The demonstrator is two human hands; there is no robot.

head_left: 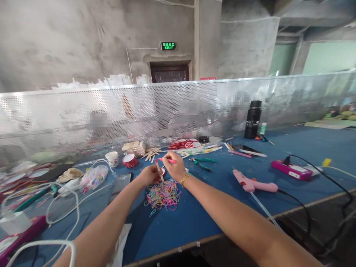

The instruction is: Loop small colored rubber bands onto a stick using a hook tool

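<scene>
Head view on my feed: both hands busy, close together above the blue tabletop (155, 237). Left hand (149, 175) pinches a flat stick (159, 169), tilted, upper end leaning left, lower end down by the far side of the loop pile (164, 196); can't tell if they touch. Fingertip grip, probably to steady the stick while leaving most of its length exposed. Right hand (175, 167) is closed around a pink pen (171, 161), held as for writing and angled toward the stick; contact unclear to me. Gold bracelet (183, 180) on that wrist.

Loop pile is multicoloured, tangled, lying just below the hands on the near side, I'd guess for easy reach by either. Small round thing between the hands is mostly hidden; can't name it.

Further out: green-handled pliers (209, 160) right of the right hand, handles spread. Loose wooden sticks (151, 153) lie beyond the left hand; stacked red tins (129, 161) and a paper cup (112, 159) sit left of those. Red discs (182, 144) heaped near the perforated screen (211, 111), seemingly kept back as stock. Pink glue gun (257, 185) lies right, near the table edge, likely parked within right-arm range. Magenta power strip (294, 171) beyond it; black bottle (252, 122) stands by the screen.
</scene>
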